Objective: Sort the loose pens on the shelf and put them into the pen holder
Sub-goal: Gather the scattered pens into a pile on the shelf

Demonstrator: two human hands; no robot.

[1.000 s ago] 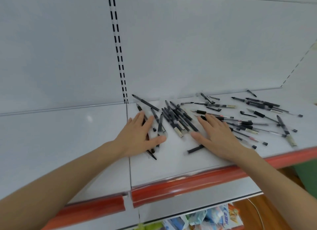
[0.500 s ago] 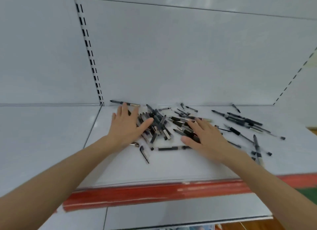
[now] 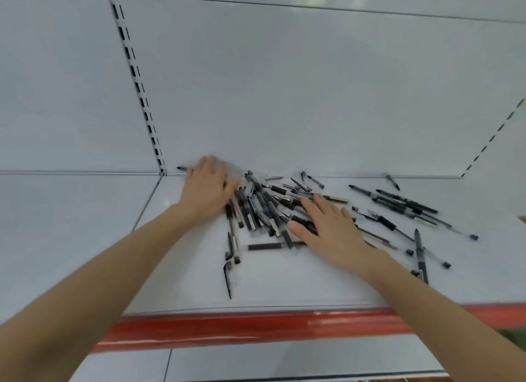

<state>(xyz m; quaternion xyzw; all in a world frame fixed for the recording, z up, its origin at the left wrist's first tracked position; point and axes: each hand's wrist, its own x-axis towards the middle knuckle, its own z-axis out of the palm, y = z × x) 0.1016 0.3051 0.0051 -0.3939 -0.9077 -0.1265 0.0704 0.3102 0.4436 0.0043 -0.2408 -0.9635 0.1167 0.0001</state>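
The loose pens (image 3: 262, 208) are heaped in a dark pile at the middle of the white shelf (image 3: 284, 285), between the two hands; the left hand (image 3: 206, 186) is laid flat on the pile's left edge, close to the back panel (image 3: 284, 97), its fingers straight though blurred; the right hand (image 3: 330, 228) is pressed flat on the pile's right side, fingers spread, thumb held out; further pens (image 3: 398, 202) are scattered well to the right; a red strip (image 3: 227, 327) is set along the shelf's front edge.

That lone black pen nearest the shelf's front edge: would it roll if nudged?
The lone pen looks thin and rigid, so probably light and easy to slide on the smooth shelf. What looks like a clip would likely limit rolling.
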